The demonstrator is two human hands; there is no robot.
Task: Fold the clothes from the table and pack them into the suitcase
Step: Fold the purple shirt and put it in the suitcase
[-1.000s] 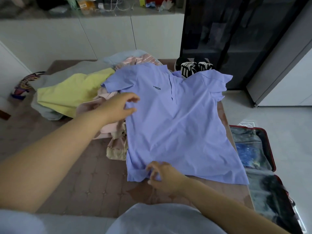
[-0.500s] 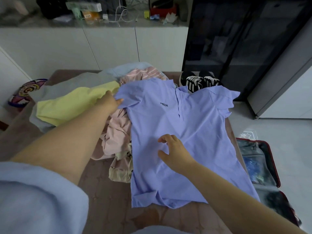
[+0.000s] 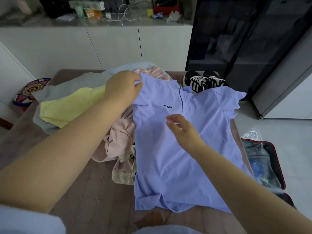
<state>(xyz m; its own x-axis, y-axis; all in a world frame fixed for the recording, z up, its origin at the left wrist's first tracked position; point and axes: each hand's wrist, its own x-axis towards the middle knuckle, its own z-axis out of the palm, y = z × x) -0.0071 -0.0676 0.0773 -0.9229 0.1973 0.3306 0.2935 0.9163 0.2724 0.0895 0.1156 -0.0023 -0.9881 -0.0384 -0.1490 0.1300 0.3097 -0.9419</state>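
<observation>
A lilac polo shirt [image 3: 177, 157] lies spread face up on the brown table [image 3: 84, 200], collar at the far end. My left hand [image 3: 123, 86] grips its left sleeve near the shoulder, fingers curled on the fabric. Hovering over the chest just below the small logo, my right hand [image 3: 182, 127] has loosely spread fingers and holds nothing. An open red-rimmed suitcase [image 3: 280, 166] lies on the floor to the right of the table, with dark and blue contents inside.
Left of the shirt lies a pile of clothes: a yellow garment [image 3: 67, 107], a grey one [image 3: 70, 85], a pink crumpled one [image 3: 121, 137], a striped pink one [image 3: 152, 73]. Black-and-white shoes [image 3: 204, 81] sit at the table's far edge. White cabinets and a dark glass cabinet stand behind.
My left hand moved up along the shirt's left edge to the sleeve and took hold of it. My right hand left the hem and moved up to the chest.
</observation>
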